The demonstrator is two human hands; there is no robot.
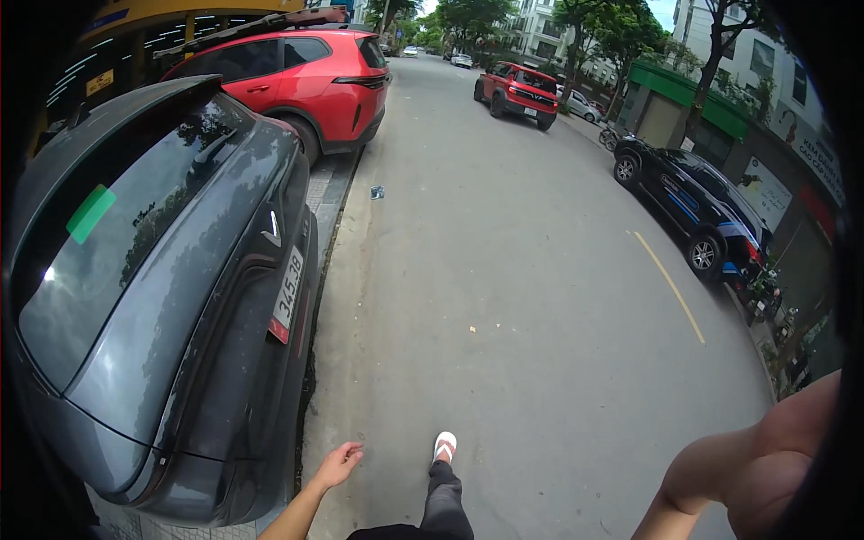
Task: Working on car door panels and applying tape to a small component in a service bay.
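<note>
My left hand [340, 463] hangs low over the road beside the rear of a dark grey car [171, 333], apart from it. Its fingers are loosely bent and partly stretched out, with nothing visible in them. At the lower right my right hand [787, 454] is raised close to the camera and looks large. The dark picture rim cuts off its fingers, so whether it holds or touches anything is hidden. Between the hands, one foot in a white flip-flop [444, 447] and a dark trouser leg [445, 499] reach forward on the grey road [540, 360].
Beyond the grey car a red car [310, 85] is parked on the left pavement. Another red car [519, 92] is on the road ahead. A black car [693, 202] stands along the right edge, near a yellow line [669, 286]. Small litter [377, 192] lies near the left kerb.
</note>
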